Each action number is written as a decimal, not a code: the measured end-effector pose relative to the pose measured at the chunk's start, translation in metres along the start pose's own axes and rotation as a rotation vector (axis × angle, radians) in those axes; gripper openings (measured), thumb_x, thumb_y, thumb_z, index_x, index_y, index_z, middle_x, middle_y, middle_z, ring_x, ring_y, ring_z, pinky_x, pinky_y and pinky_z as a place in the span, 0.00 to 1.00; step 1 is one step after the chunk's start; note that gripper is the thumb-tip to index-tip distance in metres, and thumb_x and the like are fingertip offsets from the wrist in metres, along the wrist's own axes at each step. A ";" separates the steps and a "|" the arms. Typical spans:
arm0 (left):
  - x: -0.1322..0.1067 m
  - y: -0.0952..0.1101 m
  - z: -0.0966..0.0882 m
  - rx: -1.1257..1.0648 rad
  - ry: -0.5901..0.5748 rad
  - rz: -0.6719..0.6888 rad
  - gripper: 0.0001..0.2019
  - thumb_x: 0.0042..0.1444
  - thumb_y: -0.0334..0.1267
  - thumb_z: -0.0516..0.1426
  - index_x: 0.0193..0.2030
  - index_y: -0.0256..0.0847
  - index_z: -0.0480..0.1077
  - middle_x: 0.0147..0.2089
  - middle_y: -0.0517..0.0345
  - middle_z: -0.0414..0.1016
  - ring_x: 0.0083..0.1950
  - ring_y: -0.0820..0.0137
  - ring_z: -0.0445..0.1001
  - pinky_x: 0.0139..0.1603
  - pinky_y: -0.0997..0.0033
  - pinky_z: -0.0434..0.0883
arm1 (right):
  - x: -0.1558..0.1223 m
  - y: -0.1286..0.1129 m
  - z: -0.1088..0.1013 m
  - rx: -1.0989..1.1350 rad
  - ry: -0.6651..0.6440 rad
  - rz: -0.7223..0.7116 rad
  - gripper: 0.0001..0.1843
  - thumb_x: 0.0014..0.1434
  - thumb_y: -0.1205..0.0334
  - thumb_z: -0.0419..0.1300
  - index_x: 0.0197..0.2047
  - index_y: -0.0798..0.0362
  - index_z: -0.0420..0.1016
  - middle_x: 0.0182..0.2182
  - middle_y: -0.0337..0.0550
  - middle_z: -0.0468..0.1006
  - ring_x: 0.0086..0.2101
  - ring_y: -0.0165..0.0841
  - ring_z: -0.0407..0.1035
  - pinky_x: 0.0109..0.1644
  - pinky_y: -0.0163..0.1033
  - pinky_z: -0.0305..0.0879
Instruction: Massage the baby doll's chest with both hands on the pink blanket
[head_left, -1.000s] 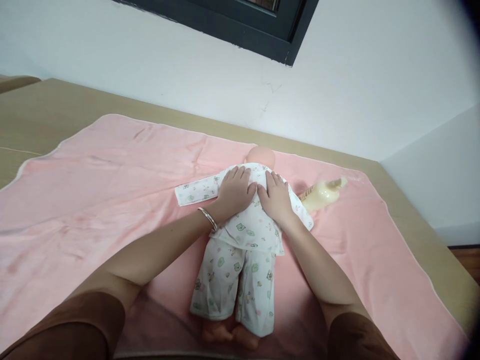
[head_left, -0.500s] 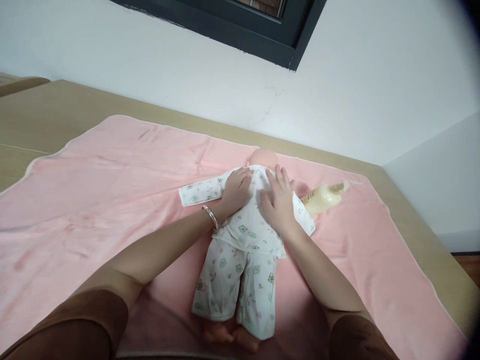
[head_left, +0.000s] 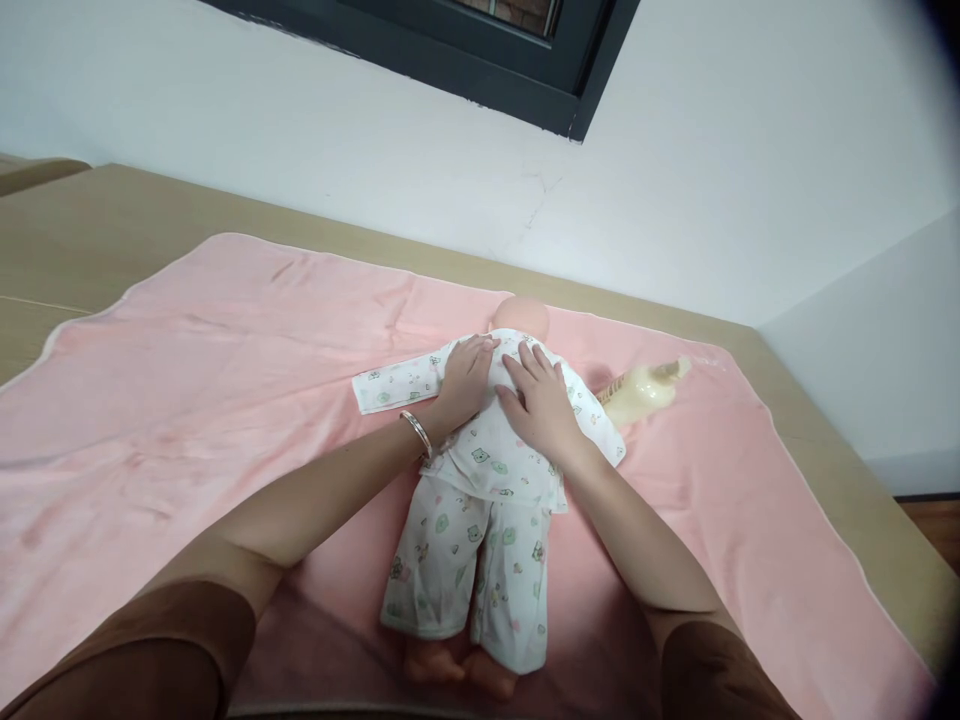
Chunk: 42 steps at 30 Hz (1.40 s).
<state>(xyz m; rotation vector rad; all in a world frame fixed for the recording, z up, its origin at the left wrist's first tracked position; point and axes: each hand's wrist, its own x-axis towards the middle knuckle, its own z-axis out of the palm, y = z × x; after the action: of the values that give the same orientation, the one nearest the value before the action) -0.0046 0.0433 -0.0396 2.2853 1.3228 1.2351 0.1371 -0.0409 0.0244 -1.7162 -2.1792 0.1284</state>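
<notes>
A baby doll (head_left: 517, 316) lies stretched out with its bald head toward the wall and its feet toward me. It wears a white patterned long-sleeved top (head_left: 495, 465) and matching trousers (head_left: 439, 560). My left hand (head_left: 466, 380), with a bangle at the wrist, rests flat on the left side of the doll's upper torso. On the right side of the torso lies my right hand (head_left: 541, 400), fingers spread over the cloth. Neither hand grips anything. The doll's face does not show.
Under the doll a pink blanket (head_left: 247, 330) covers much of a wooden table (head_left: 150, 215). A pale yellow bottle (head_left: 643, 392) lies on its side right of the doll. Beyond the table's far edge stands a white wall (head_left: 420, 180) with a dark window frame (head_left: 510, 90).
My right hand has slid a little left across the doll's top, uncovering more of the right shoulder and sleeve. The left hand stays on the torso. The view has shifted slightly.
</notes>
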 end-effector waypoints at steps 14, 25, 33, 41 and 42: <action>-0.004 0.020 -0.012 -0.023 -0.077 -0.189 0.26 0.72 0.37 0.36 0.60 0.43 0.71 0.65 0.52 0.73 0.71 0.65 0.65 0.77 0.48 0.47 | -0.001 -0.011 0.008 -0.060 -0.022 0.082 0.30 0.70 0.54 0.48 0.72 0.50 0.59 0.76 0.47 0.47 0.74 0.52 0.38 0.73 0.70 0.37; 0.001 0.034 -0.025 -0.105 -0.079 -0.317 0.25 0.72 0.43 0.37 0.58 0.46 0.72 0.67 0.53 0.71 0.73 0.61 0.61 0.78 0.40 0.41 | -0.043 -0.036 -0.057 -0.159 -0.424 -0.195 0.33 0.70 0.57 0.51 0.74 0.55 0.54 0.75 0.55 0.46 0.73 0.61 0.39 0.67 0.74 0.52; -0.009 0.101 -0.045 -0.465 -0.117 -0.091 0.29 0.69 0.54 0.42 0.64 0.38 0.69 0.73 0.49 0.64 0.77 0.61 0.55 0.79 0.53 0.46 | -0.077 0.007 -0.157 0.070 -0.317 -0.161 0.33 0.71 0.51 0.48 0.76 0.44 0.49 0.73 0.43 0.56 0.71 0.45 0.53 0.72 0.56 0.55; 0.028 0.196 -0.013 -1.536 -0.688 -0.863 0.36 0.67 0.59 0.42 0.68 0.31 0.62 0.69 0.36 0.67 0.70 0.56 0.69 0.71 0.56 0.65 | -0.073 0.079 -0.185 -0.133 -0.135 0.378 0.30 0.70 0.53 0.45 0.71 0.55 0.59 0.72 0.52 0.58 0.71 0.47 0.52 0.69 0.56 0.60; 0.034 0.201 -0.009 -1.576 -0.724 -0.957 0.37 0.67 0.60 0.41 0.69 0.31 0.61 0.69 0.34 0.67 0.69 0.55 0.70 0.69 0.55 0.67 | -0.072 0.082 -0.186 -0.143 -0.142 0.382 0.29 0.69 0.55 0.46 0.70 0.53 0.62 0.71 0.51 0.62 0.69 0.48 0.57 0.66 0.56 0.63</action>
<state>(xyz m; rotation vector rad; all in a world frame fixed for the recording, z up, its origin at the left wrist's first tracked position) 0.1190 -0.0452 0.0965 0.6202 0.5144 0.5136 0.2887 -0.1164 0.1575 -2.2535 -1.9690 0.2012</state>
